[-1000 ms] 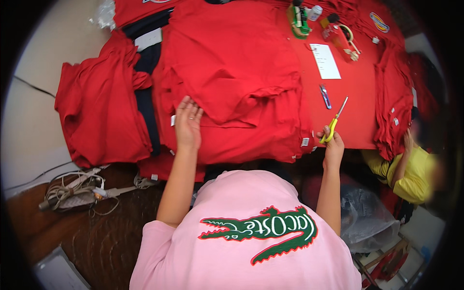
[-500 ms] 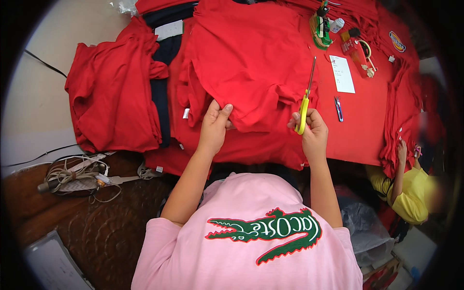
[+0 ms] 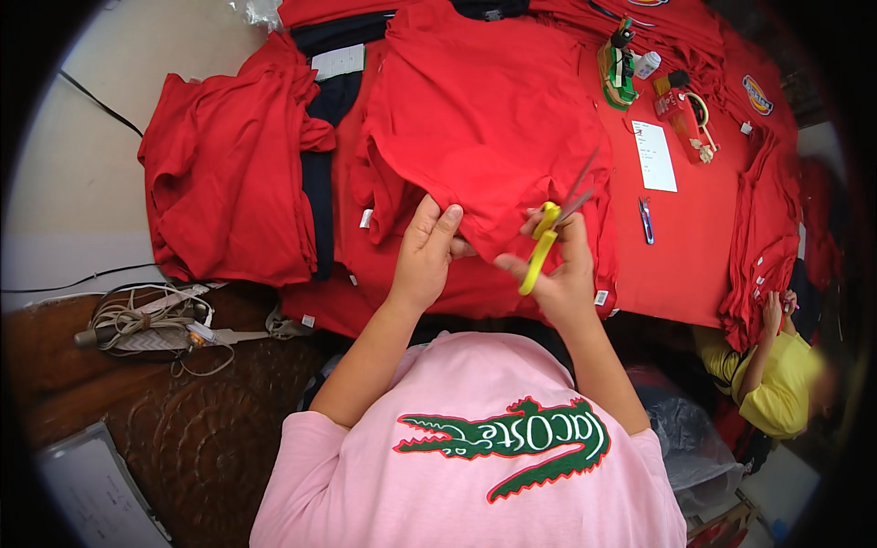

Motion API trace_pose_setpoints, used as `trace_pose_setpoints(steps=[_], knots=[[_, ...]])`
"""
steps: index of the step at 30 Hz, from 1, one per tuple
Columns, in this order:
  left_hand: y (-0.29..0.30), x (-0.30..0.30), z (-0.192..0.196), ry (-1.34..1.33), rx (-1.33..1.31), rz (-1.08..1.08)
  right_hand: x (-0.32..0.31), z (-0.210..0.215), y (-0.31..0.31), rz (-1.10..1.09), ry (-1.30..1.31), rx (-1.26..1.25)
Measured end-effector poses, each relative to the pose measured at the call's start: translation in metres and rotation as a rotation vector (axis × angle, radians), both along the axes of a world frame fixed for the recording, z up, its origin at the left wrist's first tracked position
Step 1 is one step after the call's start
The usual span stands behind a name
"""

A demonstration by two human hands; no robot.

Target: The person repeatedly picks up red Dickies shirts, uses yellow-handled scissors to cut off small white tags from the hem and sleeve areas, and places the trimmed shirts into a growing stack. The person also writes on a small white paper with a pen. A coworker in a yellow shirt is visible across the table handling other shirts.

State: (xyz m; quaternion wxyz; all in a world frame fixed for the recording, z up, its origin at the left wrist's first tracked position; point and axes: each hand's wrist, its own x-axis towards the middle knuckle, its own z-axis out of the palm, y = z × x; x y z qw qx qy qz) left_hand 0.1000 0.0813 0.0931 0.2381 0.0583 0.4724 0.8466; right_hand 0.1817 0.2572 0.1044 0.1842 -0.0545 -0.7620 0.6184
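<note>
Centrally, the left hand (image 3: 427, 251) pinches the red shirt (image 3: 484, 119) by its lower edge; to its right, the right hand (image 3: 568, 279) grips yellow scissors (image 3: 550, 219), parted blades slanting upper right.

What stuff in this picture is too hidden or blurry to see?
In the head view:
Scissor blades: too blurred to show exact tips.
Left hand: some fingers hidden behind itself or the red shirt.
Paper: writing too small to read.
Plastic bag: partly hidden by the pink shirt.
Red cloth at upper left: cut off by the top edge.
</note>
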Motion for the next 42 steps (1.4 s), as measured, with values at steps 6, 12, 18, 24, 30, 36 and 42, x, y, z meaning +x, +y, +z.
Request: trace_pose_setpoints(steps=[6, 12, 18, 24, 30, 36, 42], knots=[[0.001, 0.003, 0.005, -0.014, 0.046, -0.058, 0.0, -0.006, -0.015, -0.072, 0.108, 0.249], [0.003, 0.011, 0.007, -0.085, 0.144, -0.05, 0.003, -0.011, -0.014, -0.083, 0.107, 0.193], [0.001, 0.019, 0.005, -0.055, 0.189, -0.081, 0.008, -0.014, -0.02, -0.105, 0.101, 0.149], [-0.001, 0.025, 0.005, -0.034, 0.23, -0.057, 0.01, -0.006, -0.019, -0.097, 0.108, 0.066], [0.0, 0.029, 0.005, -0.043, 0.258, -0.055, 0.013, -0.008, -0.019, -0.094, 0.116, 0.051], [-0.001, 0.032, 0.006, -0.064, 0.273, -0.049, 0.015, -0.011, -0.017, -0.099, 0.106, 0.06], [0.004, 0.031, 0.005, -0.065, 0.255, -0.018, 0.022, -0.004, -0.003, -0.081, 0.073, 0.069]])
